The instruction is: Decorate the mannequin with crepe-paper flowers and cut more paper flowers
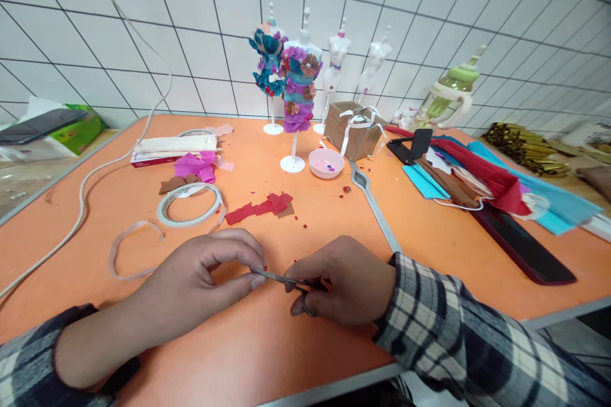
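Observation:
Small dark scissors are in my right hand, with the thumb and fingers at the handle loops. Their blades point left and reach the fingertips of my left hand. That hand is closed in a pinch of thumb and forefinger; a tiny red bit shows at the tips, too small to name. Just beyond the hands lie red paper pieces with a brown scrap. A roll of tape lies flat behind my left hand, near a loose pale strip.
Small dress forms stand at the back, one wrapped in purple and blue paper flowers. A pink bowl sits before a cardboard box. Right are coloured papers and a phone; a white cable runs along the left.

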{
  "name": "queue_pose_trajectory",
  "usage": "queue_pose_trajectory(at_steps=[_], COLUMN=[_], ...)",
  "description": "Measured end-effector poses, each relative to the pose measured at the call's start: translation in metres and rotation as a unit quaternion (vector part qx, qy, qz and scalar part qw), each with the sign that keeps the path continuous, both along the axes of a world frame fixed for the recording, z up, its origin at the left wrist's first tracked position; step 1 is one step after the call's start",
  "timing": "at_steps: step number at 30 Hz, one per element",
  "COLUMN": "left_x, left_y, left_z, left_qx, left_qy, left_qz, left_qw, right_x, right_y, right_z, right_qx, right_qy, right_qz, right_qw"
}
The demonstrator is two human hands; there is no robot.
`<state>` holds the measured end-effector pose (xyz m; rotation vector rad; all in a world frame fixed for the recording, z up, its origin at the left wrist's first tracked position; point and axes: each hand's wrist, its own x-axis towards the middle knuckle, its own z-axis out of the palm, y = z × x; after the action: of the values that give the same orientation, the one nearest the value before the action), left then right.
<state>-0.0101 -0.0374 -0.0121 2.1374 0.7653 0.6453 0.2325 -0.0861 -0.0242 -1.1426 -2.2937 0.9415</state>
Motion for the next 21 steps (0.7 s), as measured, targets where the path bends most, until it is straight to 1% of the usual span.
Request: queue_pose_trajectory(at_steps=[3,5,8,11,13,15,16,18,21], left_x=[-0.001,-0.002,-0.003,-0.002,-0.001,-0.001,-0.001,-0.002,-0.003], left_y=[0.002,0.004,0.009,0.012,0.012,0.011,0.011,0.010,0.009], left_z=[-0.002,-0.004,-0.007,-0.007,-0.007,-0.007,-0.008,-0.009,-0.011], left_qx=[-0.002,-0.017,-0.057,-0.110,-0.148,-0.178,-0.187,-0.196,-0.200], left_qy=[0.000,-0.001,-0.005,0.002,0.004,0.002,0.001,0.000,-0.008], left_qz=[0.008,0.022,0.059,0.098,0.123,0.144,0.153,0.165,0.165], left_qw=[1.000,1.000,0.997,0.989,0.981,0.974,0.970,0.967,0.966], right_x=[-0.002,-0.002,0.005,0.023,0.038,0.050,0.054,0.056,0.054], right_y=[0.001,0.003,0.013,0.030,0.041,0.049,0.052,0.054,0.054], right_z=[-0.001,-0.002,-0.002,-0.004,-0.005,-0.008,-0.009,-0.010,-0.012], right_qx=[0.005,0.000,-0.027,-0.035,0.003,0.057,0.063,0.025,-0.069], right_qy=[-0.015,-0.021,-0.005,-0.007,-0.041,-0.084,-0.102,-0.123,-0.103], right_qz=[-0.006,-0.034,-0.124,-0.219,-0.264,-0.256,-0.252,-0.253,-0.264], right_qw=[1.000,0.999,0.992,0.975,0.964,0.961,0.960,0.959,0.956])
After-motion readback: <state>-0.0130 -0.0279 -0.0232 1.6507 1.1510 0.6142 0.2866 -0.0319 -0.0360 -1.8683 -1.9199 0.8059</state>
